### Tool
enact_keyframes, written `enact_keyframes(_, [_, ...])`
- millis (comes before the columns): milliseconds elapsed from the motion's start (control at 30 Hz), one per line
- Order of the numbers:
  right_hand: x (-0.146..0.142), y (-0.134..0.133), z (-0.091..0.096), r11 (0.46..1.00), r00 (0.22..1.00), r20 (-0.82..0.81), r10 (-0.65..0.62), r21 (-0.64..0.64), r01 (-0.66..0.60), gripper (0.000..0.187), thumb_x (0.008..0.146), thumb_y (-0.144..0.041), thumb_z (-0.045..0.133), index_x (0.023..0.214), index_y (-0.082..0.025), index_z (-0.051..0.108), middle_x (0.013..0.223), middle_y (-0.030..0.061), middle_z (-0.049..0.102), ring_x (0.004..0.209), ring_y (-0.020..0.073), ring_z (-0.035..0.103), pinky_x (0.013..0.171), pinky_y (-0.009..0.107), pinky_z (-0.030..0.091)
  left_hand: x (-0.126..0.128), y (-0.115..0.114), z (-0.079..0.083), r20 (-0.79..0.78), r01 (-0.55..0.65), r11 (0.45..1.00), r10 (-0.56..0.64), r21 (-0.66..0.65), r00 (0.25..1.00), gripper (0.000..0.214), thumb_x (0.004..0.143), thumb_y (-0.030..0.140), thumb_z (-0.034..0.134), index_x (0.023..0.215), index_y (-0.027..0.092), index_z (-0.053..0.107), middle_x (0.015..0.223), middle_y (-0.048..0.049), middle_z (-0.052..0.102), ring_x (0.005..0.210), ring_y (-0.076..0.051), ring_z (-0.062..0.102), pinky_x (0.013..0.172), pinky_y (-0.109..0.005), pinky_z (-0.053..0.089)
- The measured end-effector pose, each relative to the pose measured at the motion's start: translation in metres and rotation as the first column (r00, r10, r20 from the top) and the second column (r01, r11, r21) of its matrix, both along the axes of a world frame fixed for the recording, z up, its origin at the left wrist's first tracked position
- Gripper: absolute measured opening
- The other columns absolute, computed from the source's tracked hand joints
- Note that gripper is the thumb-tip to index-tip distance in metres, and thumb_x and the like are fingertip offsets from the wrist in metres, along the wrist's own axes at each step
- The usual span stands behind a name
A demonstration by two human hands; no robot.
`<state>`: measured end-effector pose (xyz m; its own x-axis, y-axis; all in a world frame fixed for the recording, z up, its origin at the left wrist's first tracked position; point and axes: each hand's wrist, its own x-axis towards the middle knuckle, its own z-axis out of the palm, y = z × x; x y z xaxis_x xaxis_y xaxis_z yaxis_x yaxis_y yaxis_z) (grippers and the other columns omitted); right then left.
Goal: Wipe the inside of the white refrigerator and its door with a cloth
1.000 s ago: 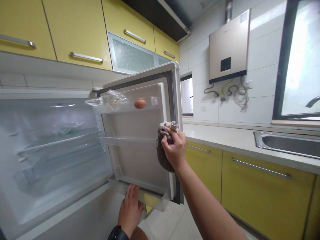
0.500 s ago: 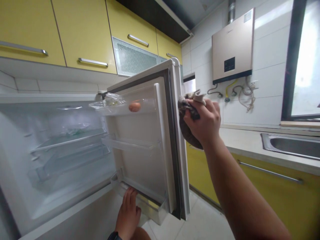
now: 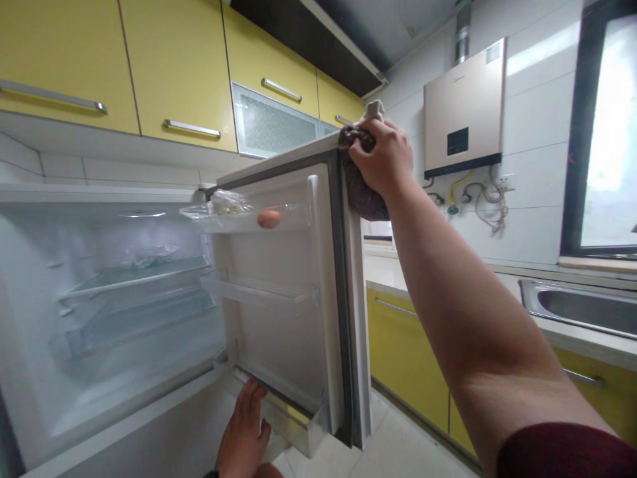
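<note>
My right hand [image 3: 385,156] is closed around a crumpled dark brown cloth [image 3: 365,192]. It presses the cloth against the top outer corner of the open fridge door [image 3: 279,265], and part of the cloth hangs down the door's edge. Low on the door, my left hand [image 3: 243,425] has its fingers stretched out and its thumb apart. Its fingertips are at the rim of the clear bottom door bin [image 3: 298,428]; whether they press on it I cannot tell. An egg [image 3: 269,218] and a clear plastic bag [image 3: 229,202] lie in the top door shelf.
The fridge compartment [image 3: 124,372] stands open at left, with a plastic bag on its glass shelf [image 3: 144,275]. Yellow cabinets [image 3: 174,73] hang above. At right are a counter with a steel sink [image 3: 587,305] and a wall water heater [image 3: 465,109].
My right hand has moved up and slightly left with the cloth, from the door's side edge to its top corner. My left hand has shifted slightly left and down, still at the bottom bin.
</note>
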<state>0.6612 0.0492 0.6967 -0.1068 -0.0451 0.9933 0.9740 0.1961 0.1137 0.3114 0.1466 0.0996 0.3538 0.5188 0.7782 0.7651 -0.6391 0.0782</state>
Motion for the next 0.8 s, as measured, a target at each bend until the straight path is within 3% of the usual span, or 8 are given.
enact_keyframes(67, [0.003,0.002,-0.009,0.999,0.998,-0.061,0.034,-0.020,-0.036,0.056,0.102,-0.040,0.029,0.108,0.000,0.067,0.133,0.0162,0.065,0.129,0.0238,0.058,0.108,0.051,0.044,0.003,-0.001,0.001,-0.010,-0.002,1.000,0.002,-0.019,1.000,0.061,0.079,0.006,0.051,0.138,0.022,0.049,0.151,-0.0122,0.052,0.145,-0.030,0.049,0.119,-0.053,0.049])
enact_keyframes(133, [0.003,0.002,-0.029,0.997,0.987,-0.147,0.065,-0.035,-0.071,0.043,0.098,-0.040,0.047,0.115,-0.007,0.067,0.125,0.0139,0.069,0.119,0.0235,0.061,0.108,0.052,0.045,0.006,-0.003,0.002,-0.022,-0.010,0.999,0.009,-0.041,1.000,0.062,0.079,0.007,0.051,0.140,0.021,0.050,0.151,-0.0125,0.053,0.147,-0.030,0.048,0.121,-0.052,0.046])
enact_keyframes(267, [0.002,-0.003,-0.099,0.989,0.958,-0.252,0.136,-0.029,-0.148,0.031,0.088,-0.033,0.061,0.114,-0.022,0.071,0.110,0.0096,0.073,0.103,0.0268,0.063,0.101,0.053,0.051,0.011,-0.005,0.007,-0.045,-0.048,0.992,0.042,-0.120,0.998,0.063,0.079,0.009,0.050,0.141,0.019,0.051,0.153,-0.0120,0.052,0.151,-0.029,0.042,0.125,-0.050,0.040])
enact_keyframes(467, [0.010,-0.006,-0.241,0.965,0.878,-0.426,0.216,-0.044,-0.259,0.034,0.086,-0.033,0.059,0.115,-0.024,0.074,0.112,0.0099,0.075,0.106,0.0283,0.066,0.099,0.051,0.053,0.018,-0.014,0.024,-0.087,-0.069,0.968,0.049,-0.241,0.995,0.066,0.078,0.005,0.047,0.143,0.017,0.051,0.157,-0.0107,0.050,0.155,-0.026,0.036,0.130,-0.048,0.032])
enact_keyframes(667, [0.017,-0.008,-0.406,0.965,0.806,-0.583,0.108,-0.135,-0.226,0.034,0.084,-0.038,0.060,0.111,-0.022,0.074,0.106,0.0103,0.073,0.100,0.0287,0.065,0.094,0.051,0.054,0.025,-0.023,0.039,-0.101,-0.080,0.942,0.050,-0.326,0.994,0.069,0.076,0.005,0.048,0.145,0.014,0.052,0.160,-0.0134,0.048,0.157,-0.028,0.031,0.130,-0.048,0.031])
enact_keyframes(800, [0.014,-0.012,-0.518,0.944,0.716,-0.698,0.030,-0.215,-0.249,0.039,0.081,-0.042,0.060,0.112,-0.023,0.073,0.107,0.0130,0.072,0.106,0.0348,0.066,0.099,0.058,0.052,0.027,-0.025,0.045,-0.107,-0.075,0.938,0.040,-0.338,0.993,0.071,0.077,0.006,0.048,0.147,0.013,0.051,0.160,-0.0138,0.048,0.158,-0.029,0.030,0.129,-0.049,0.032])
